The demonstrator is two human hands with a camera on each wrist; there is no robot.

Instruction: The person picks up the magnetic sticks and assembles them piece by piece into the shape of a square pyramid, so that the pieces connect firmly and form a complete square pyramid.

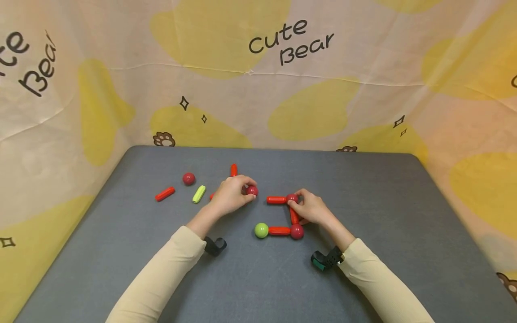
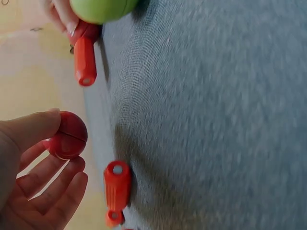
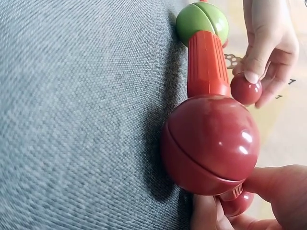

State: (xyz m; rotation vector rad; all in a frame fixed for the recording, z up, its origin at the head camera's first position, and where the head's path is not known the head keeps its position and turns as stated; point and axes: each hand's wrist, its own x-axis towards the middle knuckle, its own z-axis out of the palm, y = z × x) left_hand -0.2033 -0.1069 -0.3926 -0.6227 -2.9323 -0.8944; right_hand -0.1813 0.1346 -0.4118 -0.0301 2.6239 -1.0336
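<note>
My left hand [image 1: 234, 194] pinches a red ball [image 2: 68, 136] between thumb and fingers, held above the table. To its right, my right hand [image 1: 313, 207] grips the far corner of a joined shape, at its far red ball [image 1: 292, 198] and the upright red rod [image 1: 294, 216]. From that ball a red rod [image 1: 276, 200] points left with a free end. The near red ball [image 1: 296, 231] joins the upright rod to another red rod [image 1: 279, 231], which ends in a green ball [image 1: 261, 230]. Large in the right wrist view is the near red ball [image 3: 211, 143].
Left of my left hand lie a red ball [image 1: 188, 179], a yellow-green rod [image 1: 199, 194] and a red rod [image 1: 165, 194]. Another red rod [image 1: 234, 170] shows behind that hand, partly covered. The grey table [image 1: 379, 193] meets a patterned cloth [image 1: 226, 40] at the back.
</note>
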